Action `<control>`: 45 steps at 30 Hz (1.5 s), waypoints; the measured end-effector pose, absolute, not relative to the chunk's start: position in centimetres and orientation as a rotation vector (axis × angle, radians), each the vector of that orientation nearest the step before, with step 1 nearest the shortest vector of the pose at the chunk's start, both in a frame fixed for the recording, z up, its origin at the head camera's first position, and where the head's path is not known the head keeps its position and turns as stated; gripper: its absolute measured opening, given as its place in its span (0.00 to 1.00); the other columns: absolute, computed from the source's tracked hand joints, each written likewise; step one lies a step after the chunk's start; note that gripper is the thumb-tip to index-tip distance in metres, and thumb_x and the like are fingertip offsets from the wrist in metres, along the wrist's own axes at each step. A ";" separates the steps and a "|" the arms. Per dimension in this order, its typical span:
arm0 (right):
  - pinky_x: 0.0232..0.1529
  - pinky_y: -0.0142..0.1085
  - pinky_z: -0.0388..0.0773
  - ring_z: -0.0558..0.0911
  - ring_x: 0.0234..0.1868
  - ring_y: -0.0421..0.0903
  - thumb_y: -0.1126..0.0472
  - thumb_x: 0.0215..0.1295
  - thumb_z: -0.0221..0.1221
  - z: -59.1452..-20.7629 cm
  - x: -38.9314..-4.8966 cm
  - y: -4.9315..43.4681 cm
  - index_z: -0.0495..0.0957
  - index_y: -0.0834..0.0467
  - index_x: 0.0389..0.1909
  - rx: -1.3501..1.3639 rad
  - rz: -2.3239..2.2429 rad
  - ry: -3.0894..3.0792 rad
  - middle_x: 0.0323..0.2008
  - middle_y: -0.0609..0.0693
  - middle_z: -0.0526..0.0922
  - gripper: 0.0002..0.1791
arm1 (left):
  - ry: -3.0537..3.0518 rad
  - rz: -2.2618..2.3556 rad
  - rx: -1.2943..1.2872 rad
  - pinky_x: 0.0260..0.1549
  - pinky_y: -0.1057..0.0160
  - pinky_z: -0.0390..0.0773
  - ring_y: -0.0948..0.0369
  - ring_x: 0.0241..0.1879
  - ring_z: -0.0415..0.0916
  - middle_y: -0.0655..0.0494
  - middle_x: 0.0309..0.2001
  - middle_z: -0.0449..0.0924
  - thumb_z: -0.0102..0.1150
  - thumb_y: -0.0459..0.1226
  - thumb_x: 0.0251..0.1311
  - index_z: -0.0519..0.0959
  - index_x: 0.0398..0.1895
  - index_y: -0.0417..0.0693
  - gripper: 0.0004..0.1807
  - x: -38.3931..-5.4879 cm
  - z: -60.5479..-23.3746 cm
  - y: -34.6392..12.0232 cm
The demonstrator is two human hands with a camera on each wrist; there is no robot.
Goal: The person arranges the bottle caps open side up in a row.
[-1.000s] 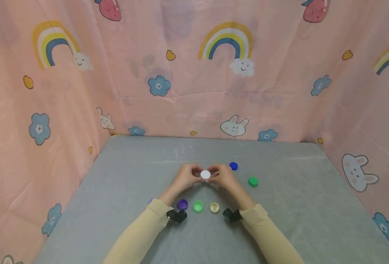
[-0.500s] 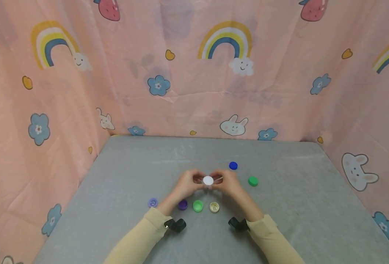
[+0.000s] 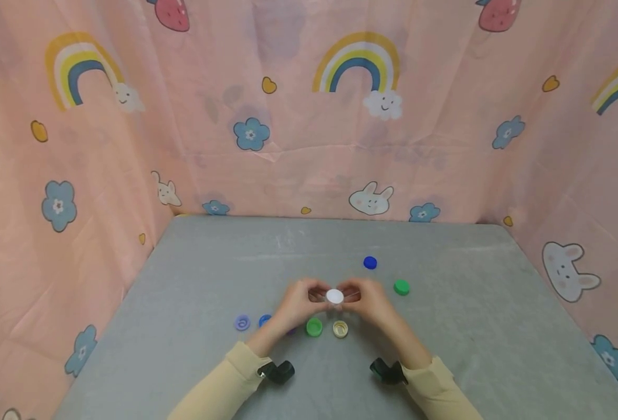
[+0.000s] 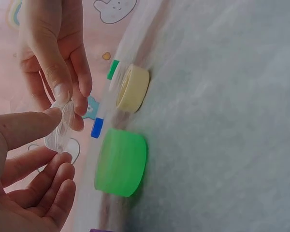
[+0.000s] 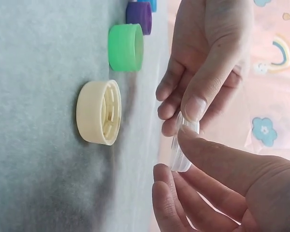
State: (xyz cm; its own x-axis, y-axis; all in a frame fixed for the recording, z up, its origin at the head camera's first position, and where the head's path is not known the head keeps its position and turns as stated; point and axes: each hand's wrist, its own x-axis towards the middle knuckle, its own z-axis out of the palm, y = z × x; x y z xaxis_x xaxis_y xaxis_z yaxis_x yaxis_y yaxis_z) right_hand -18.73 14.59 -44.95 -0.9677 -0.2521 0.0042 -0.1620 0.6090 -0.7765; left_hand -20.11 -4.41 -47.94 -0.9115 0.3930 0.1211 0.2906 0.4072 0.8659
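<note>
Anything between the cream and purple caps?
Yes, the light-green cap: right wrist view shows it between cream cap and purple cap.

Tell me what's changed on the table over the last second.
Both the left hand and the right hand came nearer the person and slightly right, bringing the white cap along. From the head view, the left arm now mostly hides the purple cap and uncovers a blue cap. Nothing was let go: both hands still pinch the white cap. The light green cap and cream cap stayed put.
</note>
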 end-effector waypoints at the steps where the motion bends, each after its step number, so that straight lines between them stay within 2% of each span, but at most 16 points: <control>1: 0.38 0.39 0.82 0.85 0.38 0.53 0.68 0.49 0.70 -44.9 -18.6 14.7 0.81 0.63 0.42 -0.369 -1.303 2.717 0.38 0.57 0.85 0.17 | 2.547 1.536 0.624 0.33 0.70 0.78 0.63 0.35 0.79 0.53 0.37 0.83 0.71 0.39 0.49 0.82 0.42 0.46 0.16 -20.0 -47.9 -4.4; 15: 0.36 0.37 0.82 0.86 0.37 0.49 0.67 0.51 0.69 -44.1 -16.7 15.4 0.80 0.64 0.42 -0.430 -1.270 2.714 0.38 0.57 0.85 0.16 | 2.490 1.545 0.663 0.33 0.71 0.78 0.65 0.34 0.78 0.54 0.36 0.83 0.72 0.42 0.48 0.83 0.41 0.45 0.17 -18.5 -47.2 -4.2; 27: 0.36 0.36 0.82 0.85 0.38 0.52 0.65 0.52 0.68 -44.1 -15.7 16.6 0.80 0.65 0.43 -0.467 -1.275 2.698 0.37 0.59 0.85 0.17 | 2.430 1.559 0.673 0.32 0.71 0.77 0.69 0.31 0.77 0.55 0.34 0.83 0.72 0.41 0.48 0.83 0.40 0.45 0.16 -17.9 -47.0 -3.3; 35: 0.36 0.34 0.81 0.85 0.37 0.48 0.60 0.53 0.68 -44.0 -15.4 17.6 0.81 0.62 0.42 -0.430 -1.248 2.661 0.38 0.55 0.84 0.17 | 2.414 1.556 0.693 0.30 0.71 0.77 0.71 0.29 0.77 0.58 0.31 0.83 0.71 0.43 0.50 0.83 0.38 0.46 0.14 -17.8 -47.4 -2.6; 45: 0.36 0.34 0.80 0.84 0.39 0.47 0.53 0.58 0.65 -44.0 -15.5 19.0 0.81 0.60 0.44 -0.441 -1.284 2.525 0.40 0.55 0.84 0.18 | 2.419 1.549 0.761 0.30 0.72 0.77 0.71 0.28 0.77 0.57 0.30 0.84 0.68 0.43 0.53 0.84 0.36 0.46 0.12 -17.6 -47.5 -2.1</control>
